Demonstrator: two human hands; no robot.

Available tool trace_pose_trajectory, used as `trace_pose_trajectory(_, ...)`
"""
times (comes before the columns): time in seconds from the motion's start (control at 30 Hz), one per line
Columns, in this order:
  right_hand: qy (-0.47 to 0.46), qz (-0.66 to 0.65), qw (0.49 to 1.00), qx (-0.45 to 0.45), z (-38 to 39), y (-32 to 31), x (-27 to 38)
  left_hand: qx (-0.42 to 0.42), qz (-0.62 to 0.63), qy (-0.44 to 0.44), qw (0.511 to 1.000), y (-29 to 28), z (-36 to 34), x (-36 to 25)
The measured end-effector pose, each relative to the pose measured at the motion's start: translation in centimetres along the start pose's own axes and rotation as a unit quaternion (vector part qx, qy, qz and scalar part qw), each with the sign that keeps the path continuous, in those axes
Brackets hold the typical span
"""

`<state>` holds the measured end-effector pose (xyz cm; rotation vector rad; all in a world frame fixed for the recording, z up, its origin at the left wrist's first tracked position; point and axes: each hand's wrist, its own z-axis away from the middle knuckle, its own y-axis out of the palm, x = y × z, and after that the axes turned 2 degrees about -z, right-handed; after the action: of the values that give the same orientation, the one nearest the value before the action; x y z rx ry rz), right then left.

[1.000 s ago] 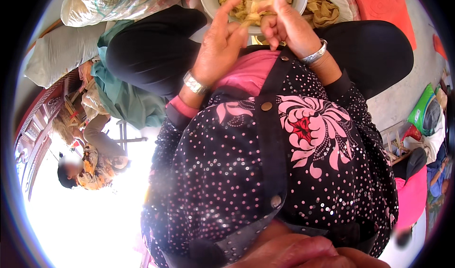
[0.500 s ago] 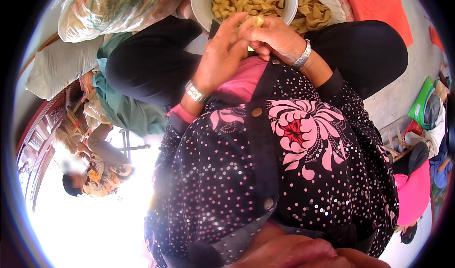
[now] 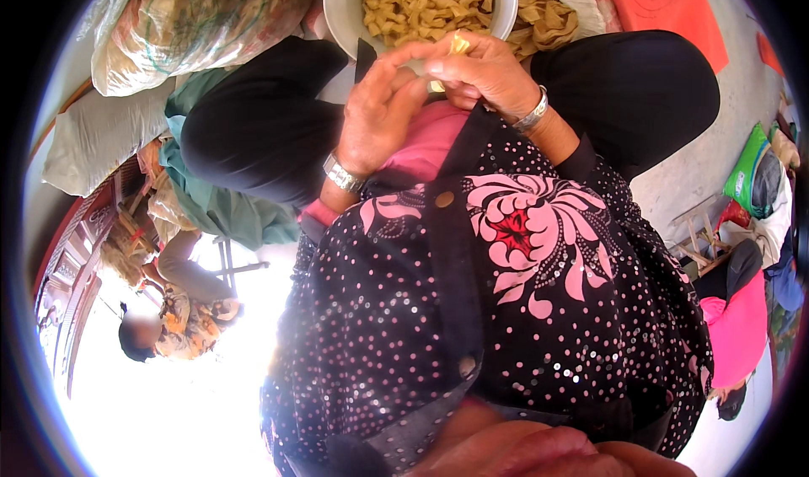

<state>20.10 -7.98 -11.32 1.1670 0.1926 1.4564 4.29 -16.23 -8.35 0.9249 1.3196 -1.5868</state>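
My two hands meet above my lap, just on the near side of a white bowl (image 3: 335, 13) with folded tan pieces (image 3: 425, 5) in it. Pinched between the thumb and fingers of my right hand (image 3: 493, 71) is a small pale-yellow strip (image 3: 459, 45), part of it sticking up. My left hand (image 3: 379, 110) has its fingers curled in to the same strip from the left side. The fingers hide most of the strip, and a pale bit also shows below them.
More tan strips (image 3: 543, 22) lie in a heap right of the bowl, beside an orange-red sheet (image 3: 670, 13). A large stuffed plastic sack (image 3: 202, 22) stands at the far left, above a grey-white sack (image 3: 97, 140). Other people (image 3: 181, 317) sit at the left and right edges.
My hands have shifted slightly left and the fingers have turned over the strip, so more of its yellow end shows. The bowl appears a little further left and up.
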Motion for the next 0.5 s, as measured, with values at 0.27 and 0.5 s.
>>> trace_pose_trajectory(0.27, -0.029, -0.012, 0.999, -0.010, 0.3, -0.3, 0.1, -0.036, 0.111, -0.049, 0.992, 0.6, 0.3, -0.1)
trace_pose_trajectory(0.5, -0.027, 0.007, 0.998, 0.051, -0.4, -1.0, 1.6, -0.004, 0.129, -0.068, 0.989, -0.1, -1.6, -0.3)
